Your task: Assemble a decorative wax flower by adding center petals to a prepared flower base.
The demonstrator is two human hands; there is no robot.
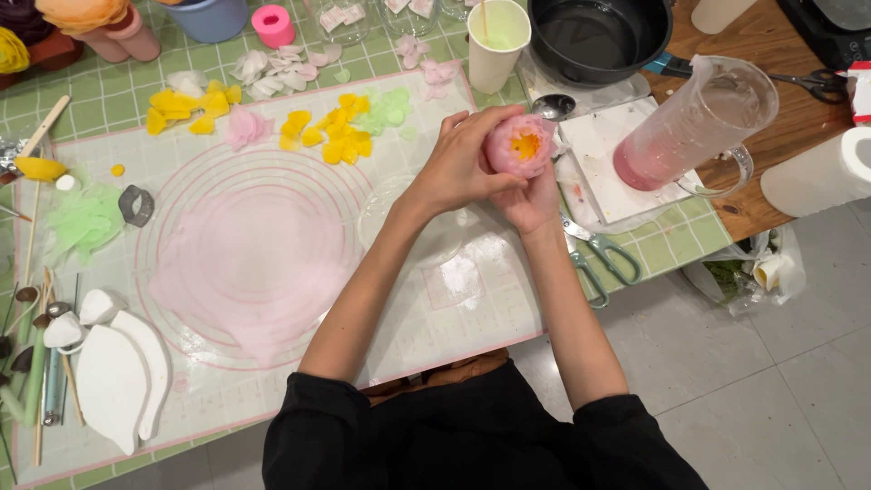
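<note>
While white leaf-shaped moulds (118, 381) lie nearest at the mat's (272, 381) edge, both hands meet above its right side. Left hand (458, 168) curls over a pink flower (519, 145) with a yellow centre; right hand (533, 201) cups it from beneath, seemingly closed around its base. Green-handled scissors (599, 256) lie beside. Beyond stand a tilted jug (699, 127), a paper cup (497, 44) and a black pot (599, 36).
</note>
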